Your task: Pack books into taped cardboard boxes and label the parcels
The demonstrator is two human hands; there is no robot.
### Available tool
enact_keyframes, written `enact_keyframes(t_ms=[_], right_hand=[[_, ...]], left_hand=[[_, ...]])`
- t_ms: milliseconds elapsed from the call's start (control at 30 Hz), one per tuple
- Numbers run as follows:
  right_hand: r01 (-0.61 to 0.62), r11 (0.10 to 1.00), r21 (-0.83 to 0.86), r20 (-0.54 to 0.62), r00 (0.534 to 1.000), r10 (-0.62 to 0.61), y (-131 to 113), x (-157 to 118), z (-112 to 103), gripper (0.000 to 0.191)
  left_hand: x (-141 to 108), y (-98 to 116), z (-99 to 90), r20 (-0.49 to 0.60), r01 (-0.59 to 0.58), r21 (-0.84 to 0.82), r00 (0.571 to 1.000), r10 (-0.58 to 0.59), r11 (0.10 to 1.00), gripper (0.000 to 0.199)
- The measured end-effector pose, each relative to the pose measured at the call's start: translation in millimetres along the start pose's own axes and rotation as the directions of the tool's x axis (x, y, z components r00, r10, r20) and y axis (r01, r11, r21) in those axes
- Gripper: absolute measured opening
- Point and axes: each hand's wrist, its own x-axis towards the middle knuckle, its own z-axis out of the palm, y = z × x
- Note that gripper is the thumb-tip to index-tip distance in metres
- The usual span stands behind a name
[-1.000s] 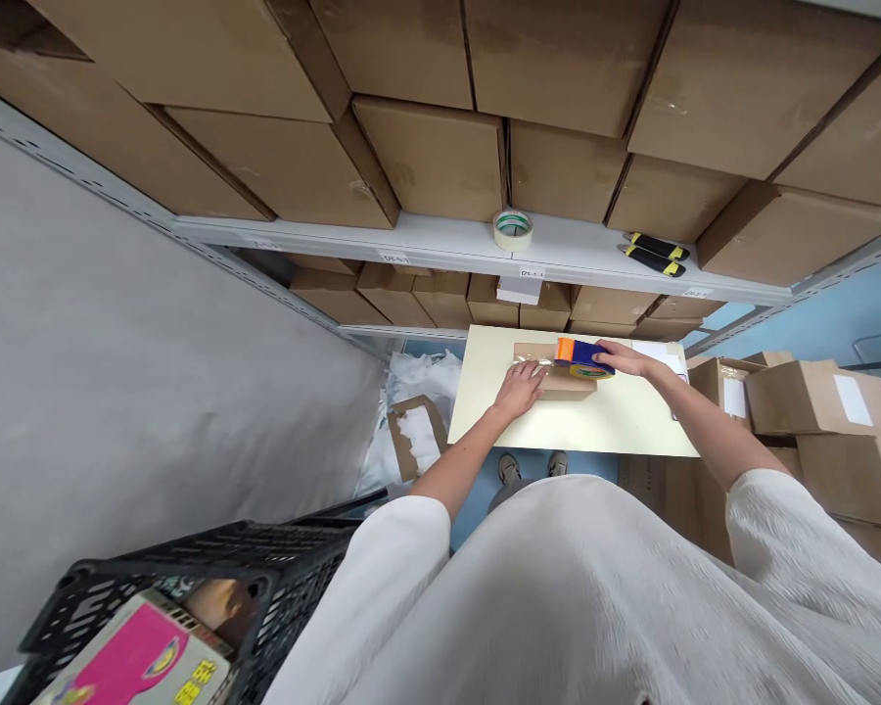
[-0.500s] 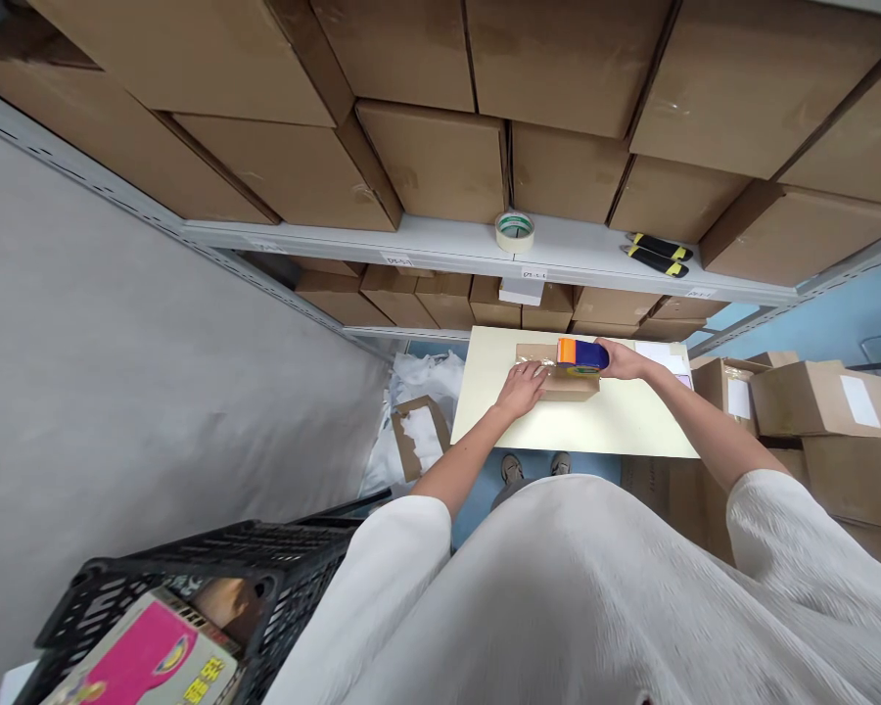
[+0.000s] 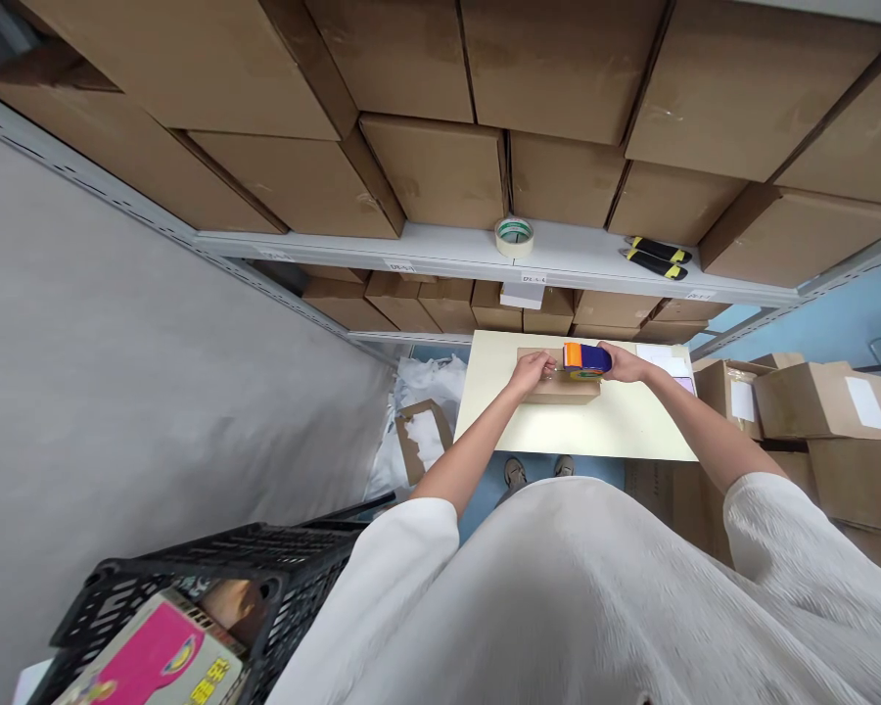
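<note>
On the pale yellow table (image 3: 631,421) lies a small cardboard box (image 3: 562,393). My right hand (image 3: 621,362) is wrapped round the end of a blue and orange tape dispenser (image 3: 585,360), held over the right part of the box. My left hand (image 3: 533,372) is at the box's upper left, with thumb and fingers pinched together near the dispenser's orange end. Something clear and shiny shows at its fingertips, too small to make out for certain.
A shelf (image 3: 440,245) full of cartons holds a tape roll (image 3: 514,238) and two black and yellow cutters (image 3: 657,258). Stacked cartons (image 3: 826,401) stand right, a black crate (image 3: 264,558) lower left, and an open box (image 3: 424,441) on the floor.
My left hand has gone from lying spread on the box to a pinch near the dispenser. The dispenser in my right hand has shifted slightly to the right.
</note>
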Motion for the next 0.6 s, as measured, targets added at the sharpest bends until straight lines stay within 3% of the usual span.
enact_keyframes(t_ms=[233, 367, 600], right_hand=[[0.012, 1.000, -0.001, 0.015, 1.000, -0.012, 6, 2, 1, 0.051], [0.028, 0.999, -0.025, 0.022, 0.999, -0.027, 4, 1, 0, 0.049], [-0.004, 0.969, -0.248, 0.099, 0.995, 0.029, -16, 4, -5, 0.046]], left_hand=[[-1, 9, 12.6, 0.082, 0.108, -0.067, 0.991, -0.102, 0.992, 0.030], [3, 9, 14.2, 0.060, 0.029, -0.025, 0.998, -0.027, 0.999, 0.022], [8, 18, -3.6, -0.007, -0.121, 0.270, 0.992, 0.127, 0.955, 0.027]])
